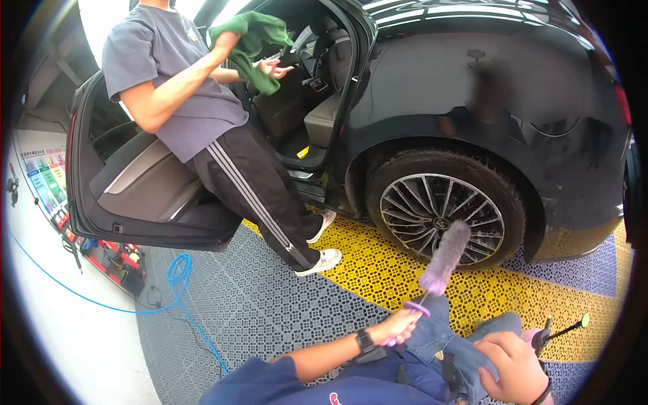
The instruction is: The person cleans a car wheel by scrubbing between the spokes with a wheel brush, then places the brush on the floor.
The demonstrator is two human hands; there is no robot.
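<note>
My left hand [397,328] is closed around the purple handle of a fluffy wheel brush [447,260]. The brush head is lilac and grey, and it points up in front of the lower part of a car wheel [442,219] with silver spokes. Whether the brush touches the spokes I cannot tell. My right hand [511,368] lies open on my denim-covered leg, holding nothing. Close beyond it stands a partly hidden pink container [532,335] with a black rod ending in a green tip.
A co-worker [182,88] stands by the open car door [148,182], holding a green cloth [253,47]. A blue hose [179,273] lies on the grey and yellow grid floor. The black car body [432,88] rises ahead; shelves [118,260] with bottles stand left.
</note>
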